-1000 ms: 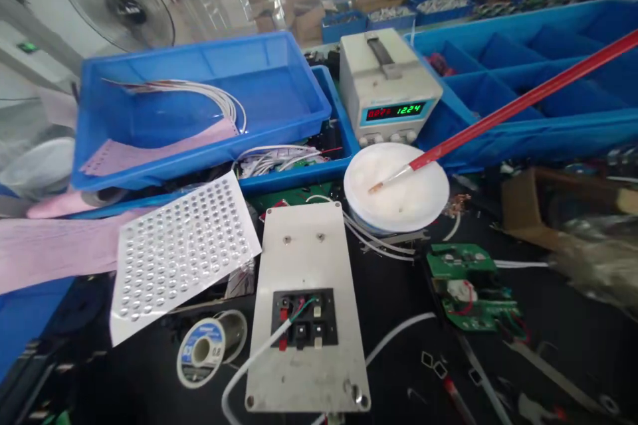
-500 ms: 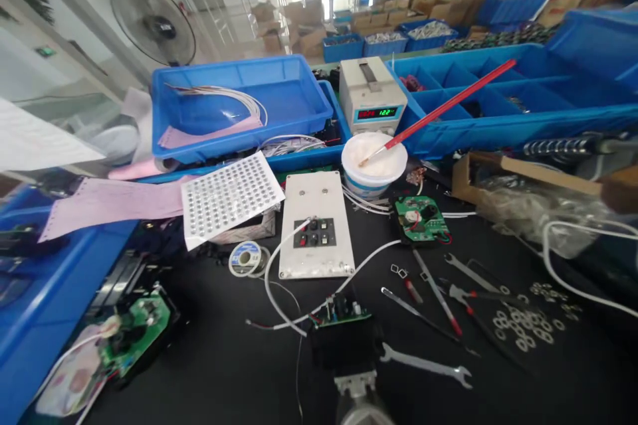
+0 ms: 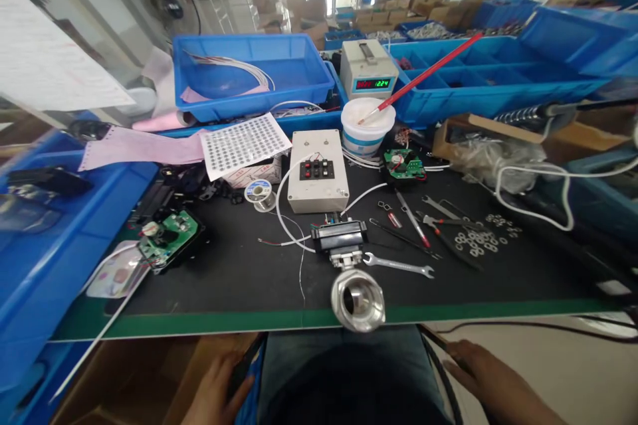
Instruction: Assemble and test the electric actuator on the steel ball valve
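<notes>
Below the front edge of the bench, my left hand [image 3: 219, 385] is wrapped round a dark bar at my left side, apparently a chair armrest [image 3: 245, 364]. On the other side my right hand [image 3: 481, 372] grips a matching dark bar, the right armrest [image 3: 438, 340]. Both hands are away from the things on the bench. Nearest to them is a metal ball valve [image 3: 357, 299] with a black actuator [image 3: 339, 236] on top, at the front edge. A white cable runs from the actuator area. Beside it lies an open-ended wrench [image 3: 401, 267].
A switch box [image 3: 319, 186], solder spool [image 3: 260, 194], tub with a red brush [image 3: 367, 133] and power supply [image 3: 367, 70] stand behind the valve. Green circuit boards [image 3: 172, 239] sit left and right. Pliers [image 3: 441, 220] and several small rings [image 3: 476, 242] lie right. Blue bins line the back.
The view has tilted down, so the bench's front edge, my lap and both hands now show. The whole valve has come into view. Things on the bench seem to lie where they were.
</notes>
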Demonstrator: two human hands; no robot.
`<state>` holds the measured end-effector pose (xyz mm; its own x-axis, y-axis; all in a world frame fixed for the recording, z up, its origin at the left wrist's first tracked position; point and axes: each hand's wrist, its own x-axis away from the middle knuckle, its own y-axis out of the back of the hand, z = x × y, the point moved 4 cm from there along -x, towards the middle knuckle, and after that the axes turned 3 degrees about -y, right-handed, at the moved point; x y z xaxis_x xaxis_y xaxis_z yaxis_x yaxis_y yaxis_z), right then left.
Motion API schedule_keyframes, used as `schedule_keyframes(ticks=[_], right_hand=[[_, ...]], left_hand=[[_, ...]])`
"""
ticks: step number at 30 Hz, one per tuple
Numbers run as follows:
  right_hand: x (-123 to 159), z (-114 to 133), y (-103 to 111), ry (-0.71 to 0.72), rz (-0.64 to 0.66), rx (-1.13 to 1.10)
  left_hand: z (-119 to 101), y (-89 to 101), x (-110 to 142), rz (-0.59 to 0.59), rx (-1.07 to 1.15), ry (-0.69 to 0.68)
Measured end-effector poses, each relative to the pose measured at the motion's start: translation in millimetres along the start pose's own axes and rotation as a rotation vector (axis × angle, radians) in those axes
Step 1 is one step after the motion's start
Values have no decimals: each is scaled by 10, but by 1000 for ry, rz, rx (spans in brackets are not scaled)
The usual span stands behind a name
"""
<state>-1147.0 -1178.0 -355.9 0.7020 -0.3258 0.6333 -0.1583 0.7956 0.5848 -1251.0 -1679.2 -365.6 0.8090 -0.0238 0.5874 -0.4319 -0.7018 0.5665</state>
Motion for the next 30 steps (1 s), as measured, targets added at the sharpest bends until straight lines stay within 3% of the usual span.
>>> schedule_keyframes(ticks=[3, 4, 6, 8, 10, 11, 14, 17, 24, 30], right_hand=[[460, 607, 56, 163, 623, -232], [541, 835, 117, 236, 710, -336], [495, 1257, 262, 343, 599, -526], [289, 1609, 343, 405, 347, -589], [76, 1901, 304, 426, 256, -636], [-13, 2015, 251, 404, 271, -655], [-166, 2230, 87, 301, 333, -677], [-197, 2335, -19, 272, 286, -700], [-124, 2417, -180, 340, 79, -887], [-90, 2481, -197, 396, 167, -928]], left_hand=[[-671, 1, 365, 344, 342, -87], [-963, 12, 445, 368, 421, -139], [-1542, 50, 477, 216, 558, -287], [-2004, -16, 378, 110, 651, -368], [-2314, -112, 205, -22, 776, -446], [-2407, -182, 108, -46, 842, -434], [-2575, -367, -120, -76, 925, -383], [-2680, -465, -205, -88, 908, -349], [-2755, -509, -69, -140, 863, -341], [-2764, -464, -19, -165, 823, -398]])
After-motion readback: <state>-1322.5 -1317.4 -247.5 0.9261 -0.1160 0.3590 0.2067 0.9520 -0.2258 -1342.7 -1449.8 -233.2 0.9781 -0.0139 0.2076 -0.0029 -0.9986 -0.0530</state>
